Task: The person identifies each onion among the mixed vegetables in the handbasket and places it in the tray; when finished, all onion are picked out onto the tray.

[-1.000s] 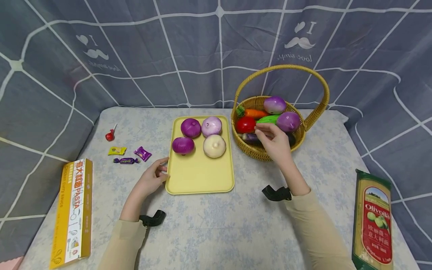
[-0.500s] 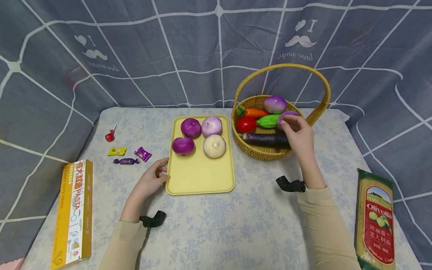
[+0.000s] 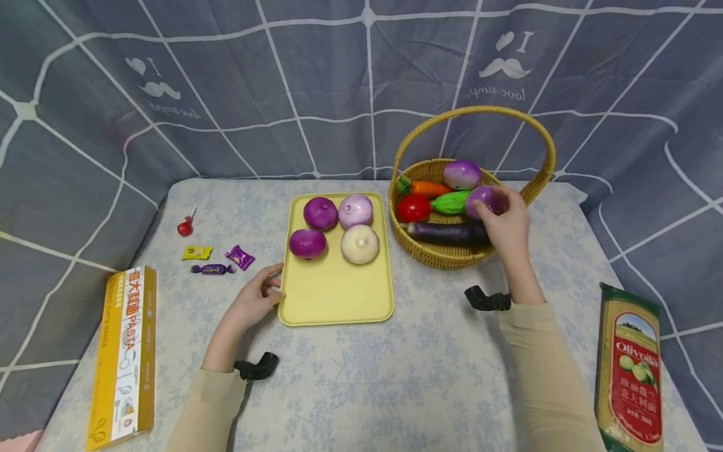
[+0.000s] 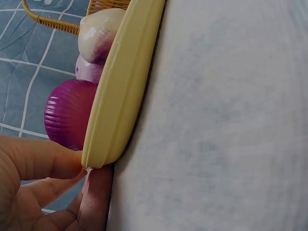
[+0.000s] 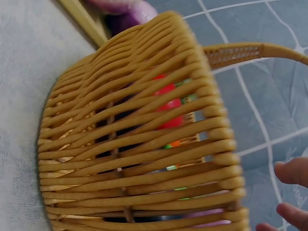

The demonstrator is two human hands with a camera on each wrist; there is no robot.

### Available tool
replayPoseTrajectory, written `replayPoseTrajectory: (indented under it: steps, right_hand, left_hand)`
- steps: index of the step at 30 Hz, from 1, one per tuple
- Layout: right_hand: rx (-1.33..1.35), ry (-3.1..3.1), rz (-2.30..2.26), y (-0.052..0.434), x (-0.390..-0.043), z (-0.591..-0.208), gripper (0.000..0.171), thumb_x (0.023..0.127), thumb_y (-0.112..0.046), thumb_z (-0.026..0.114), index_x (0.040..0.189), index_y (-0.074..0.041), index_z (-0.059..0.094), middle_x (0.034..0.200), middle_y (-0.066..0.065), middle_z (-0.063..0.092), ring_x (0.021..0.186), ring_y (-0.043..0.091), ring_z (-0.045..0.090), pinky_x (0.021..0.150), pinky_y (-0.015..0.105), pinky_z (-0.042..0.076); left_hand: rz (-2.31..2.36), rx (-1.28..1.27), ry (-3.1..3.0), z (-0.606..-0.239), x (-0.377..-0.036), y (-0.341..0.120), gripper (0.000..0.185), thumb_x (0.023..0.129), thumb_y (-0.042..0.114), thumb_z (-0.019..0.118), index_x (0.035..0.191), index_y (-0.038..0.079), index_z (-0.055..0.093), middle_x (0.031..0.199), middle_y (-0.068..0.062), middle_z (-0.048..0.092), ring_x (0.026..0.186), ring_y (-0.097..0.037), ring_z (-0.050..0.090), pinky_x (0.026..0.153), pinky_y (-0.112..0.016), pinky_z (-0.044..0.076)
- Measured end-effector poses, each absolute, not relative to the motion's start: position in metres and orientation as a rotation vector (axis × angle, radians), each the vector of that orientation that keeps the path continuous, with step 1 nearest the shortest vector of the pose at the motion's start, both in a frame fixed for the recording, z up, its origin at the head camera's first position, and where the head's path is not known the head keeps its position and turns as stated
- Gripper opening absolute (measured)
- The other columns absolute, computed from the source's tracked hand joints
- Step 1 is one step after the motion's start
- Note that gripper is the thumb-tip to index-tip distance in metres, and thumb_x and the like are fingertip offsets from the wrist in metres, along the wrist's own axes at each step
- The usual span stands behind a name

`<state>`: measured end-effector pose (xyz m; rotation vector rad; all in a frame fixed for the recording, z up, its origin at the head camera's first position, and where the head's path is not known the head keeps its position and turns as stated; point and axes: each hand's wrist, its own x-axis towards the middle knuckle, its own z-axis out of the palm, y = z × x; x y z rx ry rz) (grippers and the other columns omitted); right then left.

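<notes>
A yellow tray (image 3: 333, 295) holds several onions: two dark purple (image 3: 320, 213), one pale purple (image 3: 355, 210), one white (image 3: 359, 244). My left hand (image 3: 257, 300) pinches the tray's near left corner (image 4: 98, 156), thumb on top and fingers beneath. A wicker basket (image 3: 435, 254) with a tall handle sits to the right, holding a carrot (image 3: 428, 188), tomato (image 3: 412, 208), green vegetable (image 3: 450, 202), eggplant (image 3: 446, 233) and two purple onions. My right hand (image 3: 505, 220) grips the nearer purple onion (image 3: 481, 198) inside the basket. The right wrist view shows the basket wall (image 5: 144, 159) close up.
A yellow pasta box (image 3: 121, 358) lies at the table's front left, with several wrapped candies (image 3: 211, 257) and a red lollipop (image 3: 185, 226) behind it. A green pasta packet (image 3: 629, 370) lies at the front right. A grey patterned cloth hangs behind the table.
My right hand moved from the basket's near left side across to the right and closed around the nearer purple onion. The left hand stayed at the tray corner.
</notes>
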<state>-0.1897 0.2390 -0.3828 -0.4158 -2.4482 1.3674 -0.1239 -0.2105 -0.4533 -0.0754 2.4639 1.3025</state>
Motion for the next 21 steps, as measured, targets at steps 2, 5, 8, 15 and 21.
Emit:
replayPoseTrajectory:
  steps: [2,5,8,15,21]
  right_hand:
    - [-0.402,-2.469,1.34,0.239,-0.193,-0.386,0.061,0.09,-0.027,0.069,0.141,-0.002,0.048,0.143,0.019,0.047,0.132,0.032,0.046,0.112,0.044,0.039]
    - [-0.406,-2.489,1.317,0.239,-0.198,-0.39,0.068,0.088,-0.028,0.07,0.145,-0.003,0.042,0.144,0.02,0.043,0.134,0.033,0.043,0.113,0.046,0.037]
    - [-0.424,-2.49,1.305,0.239,-0.203,-0.392,0.073,0.086,-0.027,0.07,0.147,-0.004,0.038,0.145,0.021,0.04,0.134,0.033,0.042,0.113,0.046,0.036]
    - [-0.46,-2.512,1.294,0.239,-0.21,-0.399,0.079,0.085,-0.024,0.07,0.15,-0.004,0.031,0.15,0.022,0.034,0.136,0.035,0.039,0.114,0.048,0.034]
    - [-0.437,-2.573,1.25,0.24,-0.216,-0.402,0.082,0.086,-0.021,0.072,0.152,-0.002,0.028,0.151,0.024,0.031,0.139,0.037,0.035,0.116,0.048,0.031]
  left_hand:
    - [1.304,-0.076,2.46,-0.454,-0.124,-0.211,0.062,0.095,0.004,0.053,0.153,0.005,0.031,0.118,-0.019,0.051,0.094,-0.022,0.048,0.07,-0.025,0.046]
    - [1.307,-0.073,2.457,-0.455,-0.124,-0.211,0.062,0.095,0.004,0.053,0.153,0.005,0.031,0.119,-0.02,0.051,0.094,-0.022,0.049,0.07,-0.026,0.047]
    - [1.306,-0.071,2.461,-0.456,-0.124,-0.211,0.062,0.095,0.003,0.053,0.153,0.005,0.031,0.119,-0.02,0.051,0.094,-0.023,0.049,0.07,-0.027,0.048]
    - [1.302,-0.081,2.464,-0.456,-0.124,-0.21,0.062,0.095,0.003,0.053,0.153,0.005,0.031,0.119,-0.02,0.051,0.094,-0.023,0.049,0.071,-0.027,0.048]
    - [1.305,-0.084,2.466,-0.455,-0.124,-0.21,0.062,0.095,0.003,0.053,0.153,0.005,0.031,0.119,-0.02,0.051,0.094,-0.022,0.049,0.071,-0.027,0.048]
